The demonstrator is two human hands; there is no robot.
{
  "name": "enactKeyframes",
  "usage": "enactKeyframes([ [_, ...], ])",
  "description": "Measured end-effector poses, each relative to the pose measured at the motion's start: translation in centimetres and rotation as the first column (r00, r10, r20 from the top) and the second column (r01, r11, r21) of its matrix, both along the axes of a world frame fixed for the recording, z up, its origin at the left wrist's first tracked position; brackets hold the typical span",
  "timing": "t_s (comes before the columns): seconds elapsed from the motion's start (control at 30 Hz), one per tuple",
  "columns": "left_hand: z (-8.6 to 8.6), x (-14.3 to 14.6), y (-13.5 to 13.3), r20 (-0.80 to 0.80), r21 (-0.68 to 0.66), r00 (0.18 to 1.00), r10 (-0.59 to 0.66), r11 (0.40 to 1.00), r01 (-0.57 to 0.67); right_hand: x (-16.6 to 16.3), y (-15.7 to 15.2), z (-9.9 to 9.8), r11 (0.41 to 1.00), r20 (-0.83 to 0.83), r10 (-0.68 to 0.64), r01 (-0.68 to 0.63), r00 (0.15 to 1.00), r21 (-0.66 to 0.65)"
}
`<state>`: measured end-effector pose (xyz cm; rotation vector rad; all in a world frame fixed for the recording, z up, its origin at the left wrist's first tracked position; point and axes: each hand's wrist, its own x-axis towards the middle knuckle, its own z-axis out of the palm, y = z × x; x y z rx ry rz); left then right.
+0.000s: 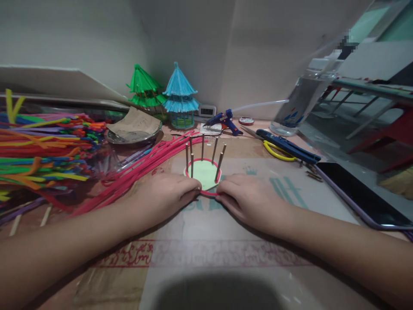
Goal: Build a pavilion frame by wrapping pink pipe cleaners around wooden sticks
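Observation:
A pale green disc [204,173] lies on the table, with several thin brown sticks [202,148] standing upright around its edge. A pink-red pipe cleaner [209,194] runs along the near side of the disc and seems to follow its rim. My left hand [171,191] pinches this pipe cleaner at the disc's near left. On the near right, my right hand [250,200] pinches the same strand, and a short stretch of it shows between my hands. Both sets of fingertips are close to the disc; whether they touch it is hidden.
Pink pipe cleaners [135,176] and a multicoloured heap [41,150] lie left. Behind are a metal bowl [134,134], green [145,88] and blue [181,94] pavilion models, and a glue gun [224,121]. Rightward are yellow-handled scissors [279,154], a blue tool [287,146], a bottle [297,101] and a phone [361,193].

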<state>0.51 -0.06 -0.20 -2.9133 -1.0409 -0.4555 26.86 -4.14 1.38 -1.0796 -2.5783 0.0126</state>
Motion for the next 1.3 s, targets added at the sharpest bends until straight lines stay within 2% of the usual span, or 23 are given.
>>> enactKeyframes([
  [0.07, -0.2, -0.2, 0.0, 0.002, 0.019, 1.0, -0.024, 1.0, 0.024, 0.0, -0.1, -0.2, 0.999, 0.018, 0.035, -0.036, 0.999, 0.034],
  [0.2, -0.5, -0.3, 0.0, -0.003, 0.065, 0.999, -0.033, 0.997, 0.033, -0.3, -0.3, -0.4, 0.999, 0.038, 0.026, -0.027, 0.999, 0.024],
  [0.37, -0.4, 0.1, -0.1, 0.016, 0.172, 0.996, -0.085, 0.982, 0.081, -0.2, -0.4, -0.6, 0.994, -0.009, 0.063, -0.062, 0.998, 0.093],
  [0.5, -0.2, 0.2, -0.1, 0.017, 0.217, 0.992, -0.128, 0.969, 0.122, 0.0, -0.3, -0.8, 0.99, -0.073, -0.006, 0.016, 0.997, 0.14],
  [0.6, 0.0, 0.2, -0.1, -0.006, 0.196, 0.99, -0.141, 0.971, 0.139, 0.3, -0.2, -1.0, 0.986, -0.06, -0.055, 0.064, 0.997, 0.153],
  [0.7, 0.4, 0.5, -0.2, -0.073, 0.11, 0.994, -0.083, 0.99, 0.091, 0.4, 0.0, -1.1, 0.99, -0.014, -0.061, 0.062, 0.998, 0.13],
  [0.83, 1.8, 1.6, -0.7, -0.181, -0.062, 0.982, 0.053, 0.996, -0.065, 0.3, 0.1, -1.1, 0.99, 0.026, -0.047, 0.043, 0.999, 0.133],
  [0.97, 3.0, 2.5, -1.3, -0.264, -0.093, 0.954, 0.142, 0.981, -0.172, 0.3, 0.2, -1.2, 0.986, 0.077, -0.056, 0.043, 0.995, 0.16],
  [1.07, 2.6, 2.0, -1.2, -0.247, -0.041, 0.96, 0.129, 0.989, -0.144, 0.2, 0.1, -1.1, 0.982, 0.103, -0.035, 0.016, 0.994, 0.186],
  [1.2, 0.8, 0.2, -1.0, -0.156, 0.119, 0.987, -0.042, 0.991, 0.061, 0.3, 0.0, -1.0, 0.976, 0.08, -0.016, -0.002, 0.997, 0.219],
  [1.3, 0.0, -0.8, -1.1, -0.118, 0.221, 0.992, -0.047, 0.973, 0.073, 0.4, -0.1, -0.9, 0.967, 0.069, -0.017, -0.001, 0.997, 0.254],
])
